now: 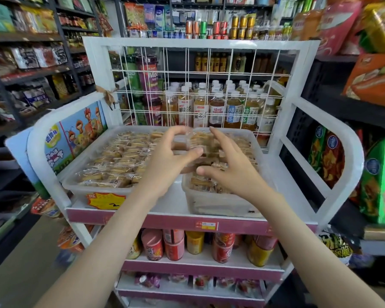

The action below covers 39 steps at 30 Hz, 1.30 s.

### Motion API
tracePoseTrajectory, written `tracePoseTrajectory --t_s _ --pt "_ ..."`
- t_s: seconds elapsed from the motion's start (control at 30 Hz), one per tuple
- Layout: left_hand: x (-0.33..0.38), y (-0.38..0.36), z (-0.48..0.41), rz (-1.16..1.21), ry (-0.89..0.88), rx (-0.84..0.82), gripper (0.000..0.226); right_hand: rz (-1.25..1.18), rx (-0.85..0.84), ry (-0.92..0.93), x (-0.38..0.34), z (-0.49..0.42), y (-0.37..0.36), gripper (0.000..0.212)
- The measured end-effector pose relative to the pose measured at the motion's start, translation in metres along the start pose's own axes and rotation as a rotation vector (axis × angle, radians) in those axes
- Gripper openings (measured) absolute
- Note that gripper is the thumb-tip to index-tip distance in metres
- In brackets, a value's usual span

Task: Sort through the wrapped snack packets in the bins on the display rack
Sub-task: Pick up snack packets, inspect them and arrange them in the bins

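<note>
Packets point(118, 156) in clear wrap fill two clear bins that stand side by side on the top shelf of a white rack point(198, 42). The left bin point(87, 188) lies at 9 o'clock from the hands and the right bin point(209, 203) at 5 o'clock, with a strip of bare shelf between them. The left hand point(165, 167) is over that gap, fingers and thumb curled in a narrow C round one blurred packet point(183, 142). The right hand point(229, 172) is over the right bin with fingers spread wide, gripping nothing; whether it touches the packets beneath cannot be told.

A yellow tag point(106, 200) hangs on the left bin's front at 7 o'clock. A wire grid point(198, 85) backs the rack at 12 o'clock, with tea bottles point(217, 110) behind it. A cartoon poster point(76, 134) covers the rack's side at 10 o'clock. Red and yellow tubs point(173, 244) stand on the shelf below at 6 o'clock. Dark shelves point(31, 37) of goods fill 9 to 11 o'clock, snack bags point(329, 156) are at 3 o'clock, and tan floor point(20, 274) shows at 8 o'clock.
</note>
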<state>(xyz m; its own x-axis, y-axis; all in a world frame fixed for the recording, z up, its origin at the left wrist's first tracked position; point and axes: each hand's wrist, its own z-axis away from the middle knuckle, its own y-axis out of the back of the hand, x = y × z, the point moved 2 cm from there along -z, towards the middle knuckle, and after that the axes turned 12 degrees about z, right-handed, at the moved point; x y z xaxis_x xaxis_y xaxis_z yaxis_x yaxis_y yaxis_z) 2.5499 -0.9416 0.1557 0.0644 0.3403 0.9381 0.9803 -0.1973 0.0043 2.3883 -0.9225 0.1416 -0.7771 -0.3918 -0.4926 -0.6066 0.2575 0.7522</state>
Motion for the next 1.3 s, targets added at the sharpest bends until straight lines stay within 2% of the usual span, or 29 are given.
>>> tracePoseTrajectory --t_s 0.07,0.13,0.17,0.23,0.4,0.5,0.57,0.67,0.73,0.8,0.93,1.0,1.07,1.2,1.3 --pt "0.006 -0.008 -0.002 -0.063 0.005 -0.092 0.034 -0.080 -0.051 -0.041 -0.004 -0.003 0.000 0.081" --pt "0.007 -0.011 -0.004 -0.048 0.037 -0.182 0.029 -0.222 -0.052 -0.078 -0.002 -0.008 0.001 0.057" --pt "0.006 -0.009 -0.004 -0.028 0.056 -0.219 0.031 -0.291 -0.046 -0.100 0.001 -0.010 0.000 0.048" --pt "0.000 0.000 -0.008 -0.071 0.082 -0.254 0.040 -0.310 -0.052 -0.143 0.012 -0.016 -0.002 0.042" --pt "-0.015 0.020 -0.024 -0.521 0.018 -0.236 0.048 -0.038 -0.250 -0.162 0.032 -0.034 -0.012 0.048" --pt "-0.027 0.022 -0.031 -0.793 0.049 -0.378 0.071 0.193 -0.307 -0.117 0.036 -0.039 -0.015 0.049" --pt "-0.033 0.021 -0.035 -0.960 0.031 -0.469 0.078 0.327 -0.421 -0.095 0.036 -0.039 -0.020 0.046" --pt "-0.040 0.017 -0.038 -1.066 0.024 -0.612 0.085 0.508 -0.670 -0.102 0.039 -0.037 -0.031 0.056" --pt "-0.048 0.013 -0.037 -1.117 0.043 -0.700 0.087 0.593 -0.725 -0.091 0.038 -0.033 -0.035 0.056" --pt "-0.055 0.011 -0.039 -1.157 0.047 -0.733 0.079 0.623 -0.681 -0.093 0.037 -0.032 -0.037 0.051" --pt "-0.060 0.010 -0.042 -1.126 0.079 -0.758 0.070 0.505 -0.345 -0.102 0.043 -0.046 -0.026 0.037" --pt "-0.061 0.010 -0.040 -1.143 0.085 -0.770 0.068 0.479 -0.256 -0.096 0.049 -0.060 -0.024 0.039" --pt "-0.062 0.010 -0.038 -1.149 0.067 -0.765 0.067 0.501 -0.283 -0.106 0.053 -0.073 -0.028 0.043" --pt "-0.065 0.011 -0.036 -1.144 0.015 -0.749 0.066 0.615 -0.376 -0.098 0.063 -0.089 -0.040 0.033" --pt "-0.068 0.012 -0.034 -1.149 -0.021 -0.722 0.065 0.738 -0.414 -0.084 0.063 -0.090 -0.047 0.035"
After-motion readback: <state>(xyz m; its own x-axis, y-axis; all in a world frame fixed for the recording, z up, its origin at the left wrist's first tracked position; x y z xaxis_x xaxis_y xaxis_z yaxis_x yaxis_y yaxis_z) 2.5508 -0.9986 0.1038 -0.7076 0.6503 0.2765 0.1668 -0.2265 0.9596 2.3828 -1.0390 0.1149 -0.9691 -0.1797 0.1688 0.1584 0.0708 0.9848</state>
